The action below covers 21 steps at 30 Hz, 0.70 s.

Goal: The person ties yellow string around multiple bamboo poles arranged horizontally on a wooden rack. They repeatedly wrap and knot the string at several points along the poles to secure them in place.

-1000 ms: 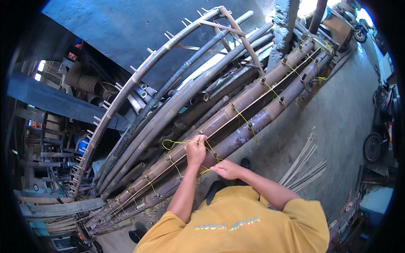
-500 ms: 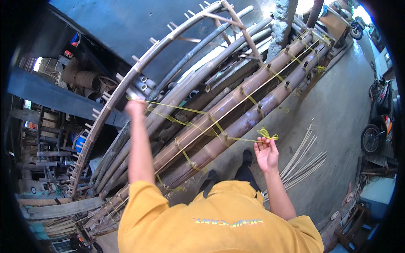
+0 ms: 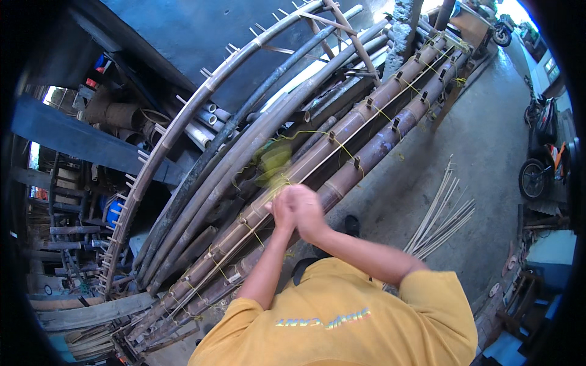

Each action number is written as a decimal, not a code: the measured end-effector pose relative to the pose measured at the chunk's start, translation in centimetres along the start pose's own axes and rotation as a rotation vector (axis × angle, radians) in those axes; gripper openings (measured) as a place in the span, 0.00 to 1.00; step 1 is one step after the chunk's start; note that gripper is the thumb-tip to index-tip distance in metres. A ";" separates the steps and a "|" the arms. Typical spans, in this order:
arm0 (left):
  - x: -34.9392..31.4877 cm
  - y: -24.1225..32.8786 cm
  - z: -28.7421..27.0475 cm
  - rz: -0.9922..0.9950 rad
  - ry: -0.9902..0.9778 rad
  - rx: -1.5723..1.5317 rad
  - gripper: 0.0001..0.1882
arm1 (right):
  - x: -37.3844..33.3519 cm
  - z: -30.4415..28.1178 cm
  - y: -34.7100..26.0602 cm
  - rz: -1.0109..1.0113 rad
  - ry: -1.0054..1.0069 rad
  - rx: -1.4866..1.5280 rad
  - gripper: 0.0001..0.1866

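Observation:
My left hand (image 3: 283,211) and my right hand (image 3: 309,212) are together over two thick bamboo poles, fingers curled and smeared by motion. Yellow string (image 3: 272,163) runs out from between them, its loose bundle blurred just beyond my fingers. Part of that string trails over the poles lying behind. The far bamboo pole (image 3: 317,155) and the near bamboo pole (image 3: 378,148) lie side by side, with short dark pegs and yellow lashings along them. Between them runs a thin pale strip (image 3: 360,138). My palms hide the spot where the string meets the poles.
A curved bamboo rail with pegs (image 3: 165,144) arches on the left, beside several stacked poles (image 3: 244,160). Thin bamboo sticks (image 3: 441,215) lie on the floor (image 3: 470,152) to the right. Motorcycles (image 3: 537,168) stand at the far right, and a rough post (image 3: 404,36) rises at the back.
My hands were wide apart with yellow string stretched between them. The left has come right and nearer, the right has come left, and they now meet. The string bundle has swung over the poles.

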<state>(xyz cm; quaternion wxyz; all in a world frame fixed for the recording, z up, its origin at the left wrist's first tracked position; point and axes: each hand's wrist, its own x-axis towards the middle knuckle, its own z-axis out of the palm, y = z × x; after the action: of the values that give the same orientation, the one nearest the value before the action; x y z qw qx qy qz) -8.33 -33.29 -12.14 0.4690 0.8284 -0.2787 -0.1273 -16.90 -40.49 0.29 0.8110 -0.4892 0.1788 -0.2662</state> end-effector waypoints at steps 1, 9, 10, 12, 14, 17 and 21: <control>-0.2 -0.7 0.5 0.069 0.025 -0.031 0.16 | 0.9 1.5 -0.9 -0.093 -0.217 -0.333 0.20; 0.3 4.9 -1.3 0.143 0.057 0.287 0.17 | 13.0 -2.8 -1.3 0.159 -0.699 -0.948 0.27; 0.2 5.4 -2.1 0.059 -0.029 0.359 0.16 | 11.5 -2.5 -3.3 0.197 -0.691 -0.592 0.25; 0.0 4.7 -2.3 -0.058 -0.044 0.388 0.15 | 6.8 -2.5 -9.3 0.084 -0.835 -0.274 0.22; -0.1 6.4 -2.1 -0.125 0.008 0.348 0.15 | 1.4 -7.0 -9.0 0.038 -1.054 -0.498 0.24; 0.2 6.8 -1.9 -0.030 0.023 0.421 0.14 | -3.7 -15.1 4.3 -0.329 -0.848 -0.953 0.25; 3.2 12.4 -3.4 -0.009 0.151 -0.069 0.15 | -3.6 -10.2 -3.6 0.081 -0.916 -0.711 0.23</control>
<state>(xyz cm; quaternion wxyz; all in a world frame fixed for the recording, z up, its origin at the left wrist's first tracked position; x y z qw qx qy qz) -8.39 -37.77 0.31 0.5165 0.8201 -0.2343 -0.0761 -26.32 -46.79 -1.11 0.6011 -0.7896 -0.0935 0.0803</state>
